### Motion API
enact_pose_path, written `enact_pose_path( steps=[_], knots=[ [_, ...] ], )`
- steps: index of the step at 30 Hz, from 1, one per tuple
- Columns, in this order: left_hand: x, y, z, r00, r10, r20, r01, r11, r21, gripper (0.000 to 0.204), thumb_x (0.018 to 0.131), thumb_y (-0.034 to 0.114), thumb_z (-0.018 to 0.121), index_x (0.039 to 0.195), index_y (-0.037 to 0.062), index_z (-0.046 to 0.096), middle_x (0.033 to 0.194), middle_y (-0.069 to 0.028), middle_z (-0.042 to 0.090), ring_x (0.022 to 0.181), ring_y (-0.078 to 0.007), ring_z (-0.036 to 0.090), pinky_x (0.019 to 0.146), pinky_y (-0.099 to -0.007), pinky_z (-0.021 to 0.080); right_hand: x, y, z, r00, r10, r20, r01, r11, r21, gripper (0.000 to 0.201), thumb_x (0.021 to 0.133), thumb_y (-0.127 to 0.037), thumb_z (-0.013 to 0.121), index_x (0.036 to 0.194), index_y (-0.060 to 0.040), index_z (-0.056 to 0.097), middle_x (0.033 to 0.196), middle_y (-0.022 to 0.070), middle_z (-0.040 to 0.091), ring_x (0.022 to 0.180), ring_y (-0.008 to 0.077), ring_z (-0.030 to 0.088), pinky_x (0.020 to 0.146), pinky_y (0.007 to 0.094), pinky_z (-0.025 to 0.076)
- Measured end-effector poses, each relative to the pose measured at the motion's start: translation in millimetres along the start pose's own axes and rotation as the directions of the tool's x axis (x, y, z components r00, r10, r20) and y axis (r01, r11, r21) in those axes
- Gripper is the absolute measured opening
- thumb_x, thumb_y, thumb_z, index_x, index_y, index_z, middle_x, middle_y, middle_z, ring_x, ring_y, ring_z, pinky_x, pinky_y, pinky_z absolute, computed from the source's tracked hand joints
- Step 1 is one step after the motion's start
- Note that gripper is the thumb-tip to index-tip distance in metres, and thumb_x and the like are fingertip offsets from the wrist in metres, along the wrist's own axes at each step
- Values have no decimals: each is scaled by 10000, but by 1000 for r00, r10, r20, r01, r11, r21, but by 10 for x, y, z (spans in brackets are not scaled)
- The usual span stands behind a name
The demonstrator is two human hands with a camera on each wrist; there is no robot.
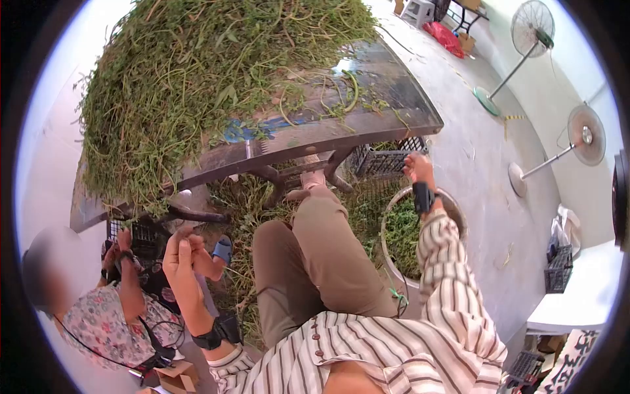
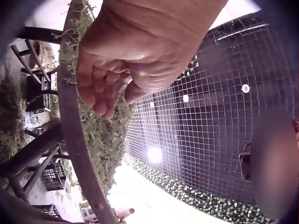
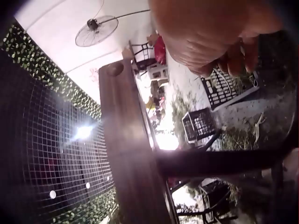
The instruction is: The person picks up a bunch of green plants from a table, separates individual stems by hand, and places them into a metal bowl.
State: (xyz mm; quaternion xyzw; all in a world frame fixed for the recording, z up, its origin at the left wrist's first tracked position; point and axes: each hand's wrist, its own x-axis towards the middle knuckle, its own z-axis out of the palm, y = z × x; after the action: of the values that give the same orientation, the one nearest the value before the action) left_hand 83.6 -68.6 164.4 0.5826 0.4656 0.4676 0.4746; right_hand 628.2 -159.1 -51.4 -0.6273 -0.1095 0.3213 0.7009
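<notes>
A large heap of green leafy stems [image 1: 197, 85] covers much of the dark wooden table [image 1: 400, 85]. My left hand [image 1: 180, 256] is raised near the table's front edge at the left. In the left wrist view its fingers [image 2: 100, 88] hang loosely bent beside the thumb, and no stem shows between them. My right hand [image 1: 420, 169] is off the table's right corner, beside a black plastic crate [image 1: 380, 163] and above a round tub [image 1: 387, 253] of greens [image 1: 405, 233]. Its fingers [image 3: 233, 58] are loosely bent in the right wrist view, with nothing visible in them.
Loose stems [image 1: 239, 253] litter the floor under the table. At the left another person [image 1: 121, 308] sits with hands by a second crate [image 1: 141, 233]. Two standing fans [image 1: 584, 134] are at the right, near a white table [image 1: 577, 295].
</notes>
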Motion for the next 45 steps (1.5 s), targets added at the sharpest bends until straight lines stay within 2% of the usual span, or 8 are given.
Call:
enact_pose_path(
  steps=[9,12,14,21,28,33,41,45],
  knots=[
    [61,-148,-73,997,-52,49,54,997,-46,255,922,189,498,1062,-10,576,847,-53,599,769,-113,537,729,-244,432,-1398,-1210,1256,940,-130,316,215,944,-249,172,881,-152,519,847,-5,602,703,25,573,535,86,506,481,242,405],
    [31,-194,-46,996,-83,45,86,993,-76,265,918,206,509,1064,-4,579,840,-43,608,764,-104,542,709,-237,436,-1212,-1556,1591,840,-343,420,525,710,-470,161,843,-140,538,866,4,603,681,70,577,584,166,555,535,294,432],
    [-12,-205,-37,995,-92,42,94,993,-74,271,915,214,514,1065,-1,580,836,-37,613,757,-98,543,688,-232,439,-933,-1608,1753,481,-630,610,867,238,-437,165,796,-101,532,919,-17,602,759,131,582,713,291,588,634,368,464],
    [-74,-246,-212,992,-125,-6,124,990,-70,288,913,243,521,1051,-2,585,819,-20,620,712,-67,542,581,-182,417,-583,-1651,1974,529,-356,771,806,-76,-588,220,755,-34,503,960,-33,581,968,174,544,869,385,545,751,448,456],
    [-121,-309,-234,991,-129,-29,126,988,-86,296,918,248,519,1026,-19,586,802,-24,609,708,-70,541,613,-196,438,-405,-1946,2021,446,-542,712,882,130,-453,164,782,-24,488,941,2,520,957,188,529,820,327,562,714,400,457],
    [-127,-346,-176,991,-135,9,135,987,-89,288,928,234,501,1022,-25,585,811,-35,612,720,-85,545,669,-214,449,-682,-2361,2028,780,-481,400,438,876,200,147,909,-106,445,930,25,509,941,109,537,760,108,537,693,290,483],
    [-185,-346,-171,989,-149,25,151,982,-110,262,924,187,485,1012,-38,586,814,-46,616,734,-104,557,699,-231,455,-871,-2374,1806,793,-531,298,504,847,168,238,931,-193,465,945,29,548,923,85,539,737,107,545,650,278,489],
    [-212,-368,-215,989,-149,22,150,984,-97,258,918,171,485,1007,-50,585,810,-49,615,720,-103,558,683,-229,457,-605,-2022,1262,632,-704,325,697,331,-636,215,883,-181,527,898,19,607,835,136,550,729,211,562,638,320,456]
  ],
)
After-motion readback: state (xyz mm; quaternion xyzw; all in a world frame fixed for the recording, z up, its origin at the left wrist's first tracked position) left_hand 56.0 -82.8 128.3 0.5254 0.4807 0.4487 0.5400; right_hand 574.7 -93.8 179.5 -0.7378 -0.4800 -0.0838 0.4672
